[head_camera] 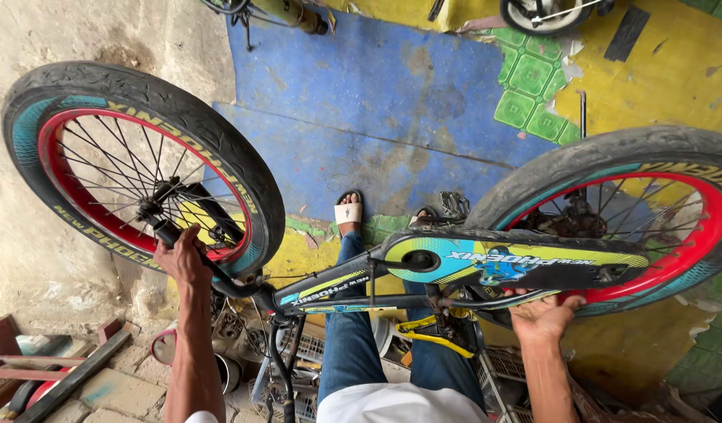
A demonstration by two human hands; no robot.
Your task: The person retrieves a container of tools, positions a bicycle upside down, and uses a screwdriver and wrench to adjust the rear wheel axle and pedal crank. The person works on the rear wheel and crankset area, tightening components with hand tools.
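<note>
So a kids' bicycle (423,274) is held upside down over the lap, wheels up. The left hand (182,258) is closed around the fork leg (212,270) just below the front wheel (137,168), a firm grip. The right hand (545,313) is cupped palm-up, fingers open, under the frame next to the rear wheel (635,215), supporting rather than clamping. A sandalled foot (348,213) is seen on the blue and yellow floor (361,94) beyond the chain guard (517,262).
</note>
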